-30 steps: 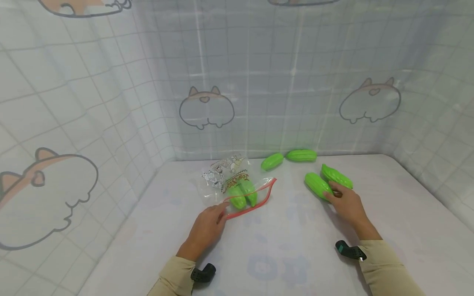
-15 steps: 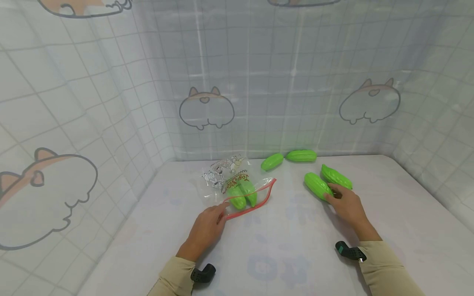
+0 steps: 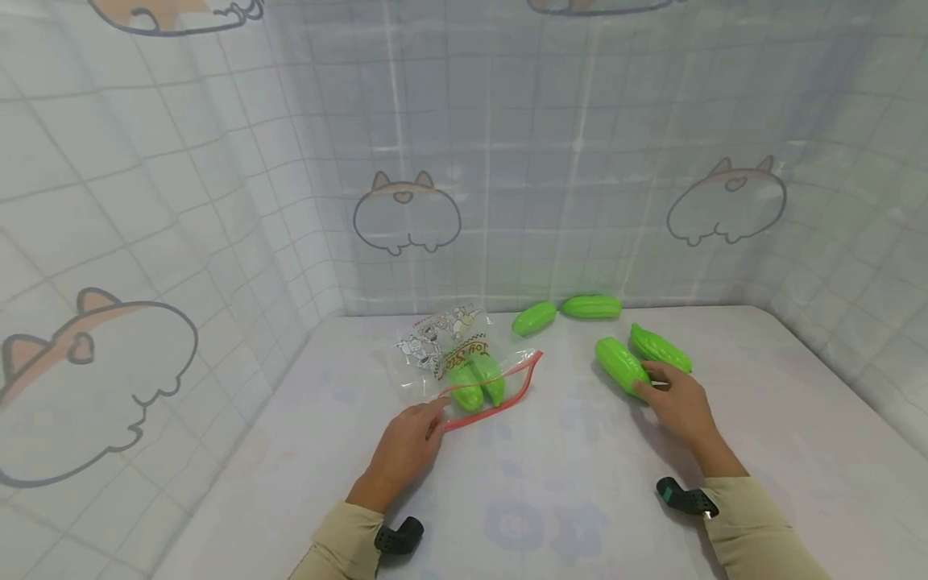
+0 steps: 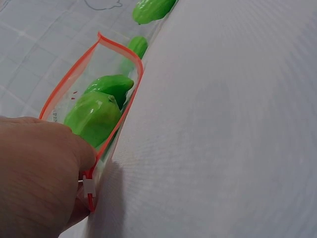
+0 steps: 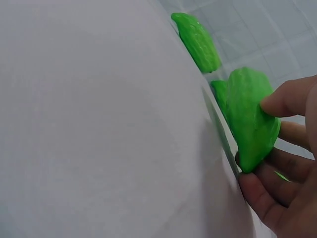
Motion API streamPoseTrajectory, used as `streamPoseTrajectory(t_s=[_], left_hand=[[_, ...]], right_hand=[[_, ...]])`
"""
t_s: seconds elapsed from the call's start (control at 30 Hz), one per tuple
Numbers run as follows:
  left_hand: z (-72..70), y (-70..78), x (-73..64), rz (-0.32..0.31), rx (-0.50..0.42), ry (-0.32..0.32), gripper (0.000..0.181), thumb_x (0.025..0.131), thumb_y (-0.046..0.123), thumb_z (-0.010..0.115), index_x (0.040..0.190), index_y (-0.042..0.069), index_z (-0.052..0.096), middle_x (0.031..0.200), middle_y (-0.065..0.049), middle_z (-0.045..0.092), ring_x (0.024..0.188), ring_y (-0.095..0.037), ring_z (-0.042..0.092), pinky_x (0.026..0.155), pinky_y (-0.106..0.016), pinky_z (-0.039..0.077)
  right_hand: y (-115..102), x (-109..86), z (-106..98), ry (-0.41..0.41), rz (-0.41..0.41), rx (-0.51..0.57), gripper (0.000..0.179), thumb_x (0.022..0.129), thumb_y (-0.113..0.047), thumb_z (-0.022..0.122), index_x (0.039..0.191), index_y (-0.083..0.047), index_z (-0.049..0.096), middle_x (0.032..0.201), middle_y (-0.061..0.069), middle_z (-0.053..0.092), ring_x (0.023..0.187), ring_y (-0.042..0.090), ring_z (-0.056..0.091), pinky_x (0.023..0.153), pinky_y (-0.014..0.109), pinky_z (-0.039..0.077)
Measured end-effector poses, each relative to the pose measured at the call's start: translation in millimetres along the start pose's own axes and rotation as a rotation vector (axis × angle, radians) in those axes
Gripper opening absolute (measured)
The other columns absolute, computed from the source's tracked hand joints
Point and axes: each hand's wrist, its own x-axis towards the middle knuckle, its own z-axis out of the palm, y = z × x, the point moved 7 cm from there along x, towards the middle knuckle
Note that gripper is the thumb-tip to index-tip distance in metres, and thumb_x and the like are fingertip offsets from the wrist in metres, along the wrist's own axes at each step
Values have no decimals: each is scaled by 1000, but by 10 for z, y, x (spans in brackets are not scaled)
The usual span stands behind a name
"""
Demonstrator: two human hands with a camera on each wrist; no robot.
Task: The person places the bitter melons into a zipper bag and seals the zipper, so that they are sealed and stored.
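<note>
My left hand (image 3: pixel 408 445) pinches the near corner of a clear zipper bag (image 3: pixel 413 379) by its red-edged mouth, close to the white slider (image 4: pixel 89 186). The mouth gapes toward the right. Inside lie two bright green toy bitter melons (image 4: pixel 94 119), side by side. On the right, my right hand (image 3: pixel 680 407) grips another bitter melon (image 3: pixel 620 364), thumb on one side and fingers curled under the other, as the right wrist view shows. A further bitter melon (image 3: pixel 658 346) lies just beyond the fingertips. The bag's printed film partly covers the two melons within.
Two more bitter melons, one slanted (image 3: pixel 534 319) and one lying crosswise (image 3: pixel 591 307), rest at the back edge of the white-covered table (image 3: pixel 522 467). Behind them hangs a gridded curtain (image 3: pixel 551 201) with cartoon prints, which also walls both sides.
The right thumb and fingers have settled slightly closer round the near bitter melon, which has barely shifted. The left hand and the bag have held still.
</note>
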Motion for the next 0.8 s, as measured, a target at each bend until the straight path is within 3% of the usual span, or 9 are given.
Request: streamPoseTrajectory(t_s=[0.37, 0.53, 0.8], left_hand=[[-11, 13, -1, -26, -10, -24, 35, 89, 6, 72, 124, 10, 68, 79, 6, 56, 74, -14, 52, 69, -35, 51], [-18, 16, -2, -20, -1, -13, 35, 88, 6, 73, 123, 10, 68, 78, 6, 55, 74, -14, 51, 68, -34, 50], [-32, 20, -12, -12, 1, -8, 34, 88, 6, 72, 121, 12, 69, 75, 8, 53, 71, -12, 49, 64, -32, 47]], right_hand=[[-97, -29, 24, -17, -39, 52, 58, 99, -31, 62, 143, 4, 47, 133, 33, 55, 115, 48, 58, 90, 55, 49], [-125, -11, 84, -63, -71, 80, 57, 99, -27, 61, 145, 2, 45, 133, 34, 53, 114, 49, 57, 89, 56, 49], [-187, -36, 153, -103, -56, 98, 60, 97, -25, 62, 146, 4, 44, 132, 31, 54, 111, 44, 60, 85, 47, 52]])
